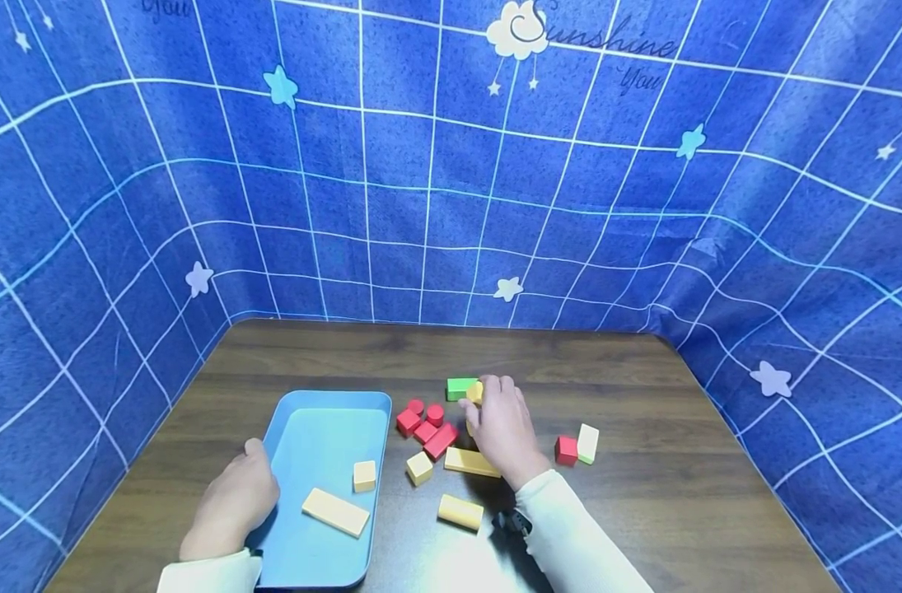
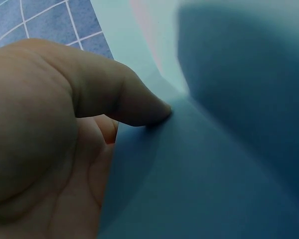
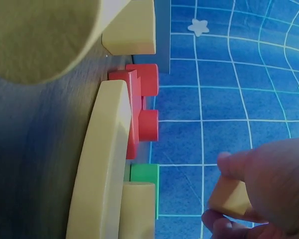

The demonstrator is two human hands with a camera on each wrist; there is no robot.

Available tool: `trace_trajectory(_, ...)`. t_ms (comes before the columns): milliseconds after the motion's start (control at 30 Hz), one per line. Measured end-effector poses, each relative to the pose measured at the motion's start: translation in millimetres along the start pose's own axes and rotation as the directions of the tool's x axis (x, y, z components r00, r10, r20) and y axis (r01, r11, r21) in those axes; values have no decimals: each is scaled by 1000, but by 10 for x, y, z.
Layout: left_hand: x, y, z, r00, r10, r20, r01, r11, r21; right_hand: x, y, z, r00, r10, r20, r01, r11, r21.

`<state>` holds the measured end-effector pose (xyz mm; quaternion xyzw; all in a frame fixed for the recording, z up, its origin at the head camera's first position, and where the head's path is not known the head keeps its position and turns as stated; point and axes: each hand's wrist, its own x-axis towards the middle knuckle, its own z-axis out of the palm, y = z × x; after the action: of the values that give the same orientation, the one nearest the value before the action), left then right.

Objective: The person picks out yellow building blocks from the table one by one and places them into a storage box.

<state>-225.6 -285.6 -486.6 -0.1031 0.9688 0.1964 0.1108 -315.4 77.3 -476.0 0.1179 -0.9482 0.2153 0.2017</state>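
Note:
My left hand (image 1: 231, 498) grips the left wall of a blue tray (image 1: 273, 436). In the left wrist view, the thumb (image 2: 134, 99) presses the tray's inner face. A yellow cube (image 1: 364, 476) and a flat yellow block (image 1: 335, 512) lie in the tray. Right of it, my right hand (image 1: 504, 424) pinches a small yellow block (image 3: 230, 195) between thumb and fingers. That block overlaps a green block (image 1: 460, 389) in the head view. Under the hand, another yellow piece (image 3: 138, 211) is mostly hidden from the head view.
Several red blocks (image 1: 440, 441) cluster beside the tray. Nearer me lie a yellow cube (image 1: 419, 469), a long yellow block (image 1: 471, 462) and a yellow cylinder (image 1: 461, 511). A red cube (image 1: 566, 450) and a pale block (image 1: 587, 443) sit at the right. Blue curtain (image 1: 451, 206) encloses the table.

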Motion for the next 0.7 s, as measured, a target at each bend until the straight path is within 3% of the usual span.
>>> trace_trajectory(400, 10, 5, -2, 1000, 1, -2, -1, 1000, 10, -20, -75, -53, 996, 0, 91, -10, 994, 113)
trace_trajectory(700, 2, 12, -11, 1000, 3, -1, -3, 1000, 11, -46, -128, -78, 996, -28, 82, 17, 992, 128)
